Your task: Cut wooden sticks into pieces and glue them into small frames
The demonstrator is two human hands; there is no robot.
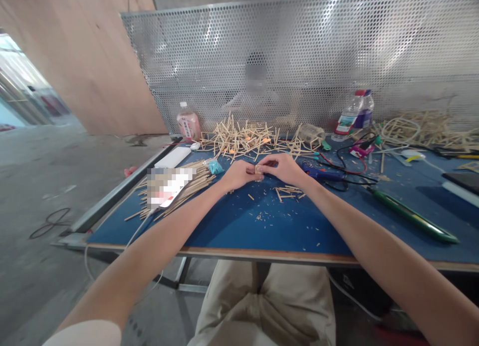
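The left hand [241, 175] and right hand [280, 165], fingers close together, pinch a tiny wooden piece [258, 170] over the bench [232, 231], left of the blue glue gun [326, 174]. It looks like they are lining it up. The next move seems to need a soft, steady grip.

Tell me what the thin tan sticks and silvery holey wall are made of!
Thin tan sticks: probably wood or bamboo, bare and matte; they're pale with no shine.
Silvery holey wall: likely metal, shiny, because bright streaks glint on it.
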